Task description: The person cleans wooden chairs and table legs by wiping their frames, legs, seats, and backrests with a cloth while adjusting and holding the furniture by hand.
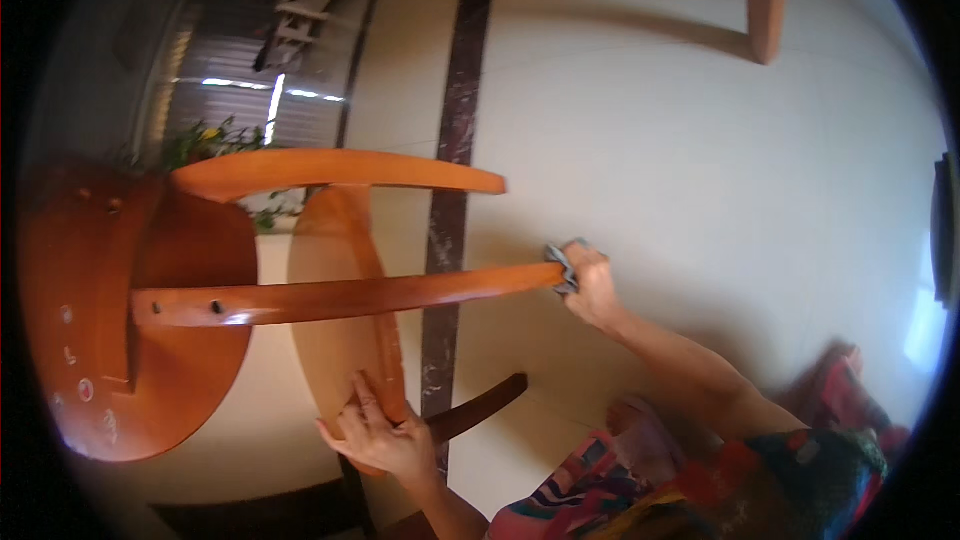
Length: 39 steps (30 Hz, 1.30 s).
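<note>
An orange-brown wooden stool or small table lies tipped over, its round top (187,390) at the left and its curved legs pointing right. Against an edge of the oval wooden shelf (322,315) between the legs, my left hand (386,439) rests with fingers spread over the face and thumb at the rim, gripping it. My right hand (592,281) holds a crumpled grey cloth (564,270) around the free end of the middle leg (420,294). Another leg (337,167) runs above it, and a darker leg end (487,405) shows below. Stickers mark the round top.
Glossy pale tiles (675,135) crossed by a dark marble strip (450,240) make up the floor. A wooden furniture leg (765,7) stands at the upper right. Green plants (225,142) and a white rack (300,15) are at the upper left. Patterned clothing covers my legs at the lower right.
</note>
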Motion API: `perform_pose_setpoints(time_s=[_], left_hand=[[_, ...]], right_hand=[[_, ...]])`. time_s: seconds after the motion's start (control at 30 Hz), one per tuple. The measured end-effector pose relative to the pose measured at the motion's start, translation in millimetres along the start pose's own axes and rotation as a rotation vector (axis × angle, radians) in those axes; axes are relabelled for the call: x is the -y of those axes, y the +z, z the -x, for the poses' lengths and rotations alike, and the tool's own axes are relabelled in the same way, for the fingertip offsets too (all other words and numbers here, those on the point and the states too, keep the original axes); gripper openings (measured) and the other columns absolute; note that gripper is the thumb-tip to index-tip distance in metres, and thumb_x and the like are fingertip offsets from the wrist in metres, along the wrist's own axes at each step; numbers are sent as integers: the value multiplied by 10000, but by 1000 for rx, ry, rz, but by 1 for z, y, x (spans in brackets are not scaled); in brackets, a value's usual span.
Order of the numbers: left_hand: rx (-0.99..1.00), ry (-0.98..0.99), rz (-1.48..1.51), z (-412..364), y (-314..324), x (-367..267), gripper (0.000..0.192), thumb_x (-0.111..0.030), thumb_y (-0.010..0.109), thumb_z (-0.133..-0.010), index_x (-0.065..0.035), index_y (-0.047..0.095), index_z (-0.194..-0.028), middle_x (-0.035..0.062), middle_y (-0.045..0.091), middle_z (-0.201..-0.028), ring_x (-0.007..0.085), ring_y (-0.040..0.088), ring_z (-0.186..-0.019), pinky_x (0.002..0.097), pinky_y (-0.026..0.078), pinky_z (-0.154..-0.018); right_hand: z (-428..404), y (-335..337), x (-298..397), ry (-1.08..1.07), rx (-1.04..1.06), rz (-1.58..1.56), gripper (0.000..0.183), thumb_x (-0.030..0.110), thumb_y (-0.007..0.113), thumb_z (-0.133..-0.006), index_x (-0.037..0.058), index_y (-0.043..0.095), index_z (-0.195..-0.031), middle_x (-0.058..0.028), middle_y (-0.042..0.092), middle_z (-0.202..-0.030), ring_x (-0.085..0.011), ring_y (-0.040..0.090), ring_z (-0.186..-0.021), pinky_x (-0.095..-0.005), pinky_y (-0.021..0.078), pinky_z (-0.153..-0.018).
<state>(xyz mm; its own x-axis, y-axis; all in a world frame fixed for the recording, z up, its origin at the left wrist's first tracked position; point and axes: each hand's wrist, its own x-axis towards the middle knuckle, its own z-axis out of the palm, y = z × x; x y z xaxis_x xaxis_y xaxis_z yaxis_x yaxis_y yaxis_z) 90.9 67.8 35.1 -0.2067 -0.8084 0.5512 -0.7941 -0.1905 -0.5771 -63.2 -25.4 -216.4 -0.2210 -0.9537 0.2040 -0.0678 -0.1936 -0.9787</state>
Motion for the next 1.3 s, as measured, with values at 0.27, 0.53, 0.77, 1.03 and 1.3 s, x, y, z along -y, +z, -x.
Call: perform_pose_setpoints(time_s=[0.27,0.53,0.77,1.03,1.3], left_hand=[[-15,26,137,51,7,50,428,-166,612,-719,-16,626,-1120,100,503,-788,274,520,-758,554,273,-1035],[-32,-3,203,64,15,60,399,-132,592,-698,32,617,-1061,132,496,-785,314,525,-782,555,315,-1011],[-132,-132,214,66,20,41,456,-87,615,-630,-6,644,-1078,112,515,-788,300,531,-769,529,312,-1033],[-173,-225,224,61,23,28,452,-55,625,-636,-40,656,-1087,126,617,-892,305,570,-826,502,300,-1044],[-191,-256,192,64,26,33,440,-46,616,-660,-36,646,-1099,131,634,-979,304,577,-899,508,302,-1041]], right_hand=[[81,4,-4,13,258,37,432,47,657,-593,23,552,-1011,-162,549,-997,-401,507,-940,-473,435,-793],[20,-10,184,-367,552,-241,600,120,700,-597,-12,521,-1154,-230,501,-1187,-439,444,-1137,-451,415,-948],[59,-10,28,-53,588,-170,515,13,624,-653,26,546,-1161,-233,594,-1055,-398,588,-939,-438,479,-828],[69,-15,-53,522,741,279,362,77,571,-739,97,614,-1097,-193,630,-1001,-380,588,-943,-415,471,-804],[1,-25,155,-265,763,-361,399,89,584,-755,-101,543,-1103,-274,505,-1242,-407,489,-1162,-412,411,-961]])
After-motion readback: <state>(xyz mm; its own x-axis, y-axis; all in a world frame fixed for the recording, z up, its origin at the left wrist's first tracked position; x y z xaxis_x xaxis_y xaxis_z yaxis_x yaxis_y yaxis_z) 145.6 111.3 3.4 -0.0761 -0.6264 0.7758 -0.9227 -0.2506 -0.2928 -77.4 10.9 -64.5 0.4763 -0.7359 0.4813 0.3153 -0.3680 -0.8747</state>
